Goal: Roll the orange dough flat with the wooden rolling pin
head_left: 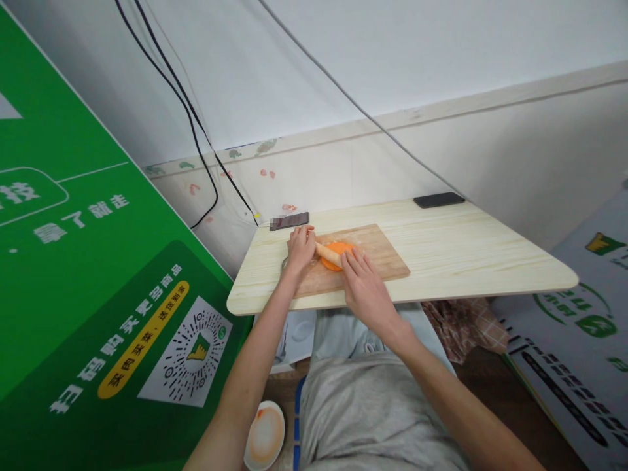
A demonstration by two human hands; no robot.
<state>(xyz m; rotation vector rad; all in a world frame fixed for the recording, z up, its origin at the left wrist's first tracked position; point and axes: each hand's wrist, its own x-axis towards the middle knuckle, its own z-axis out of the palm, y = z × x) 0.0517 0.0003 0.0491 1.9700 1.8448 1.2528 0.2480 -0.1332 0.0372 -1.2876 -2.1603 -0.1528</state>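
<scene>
A wooden rolling pin lies at a slant across a flat, round piece of orange dough. Under both is a wooden cutting board with pale flour-like smears. My left hand is closed around the pin's far left end, with the thumb side toward the dough. Over the pin's near right end is my right hand, its fingers laid across it and hiding that end. Part of the dough's near right edge is covered by this hand.
The board rests on a pale wooden table against a wall. Toward the back are a phone and a black phone-like slab. A green panel stands close on the left. Below sits a stained white bowl.
</scene>
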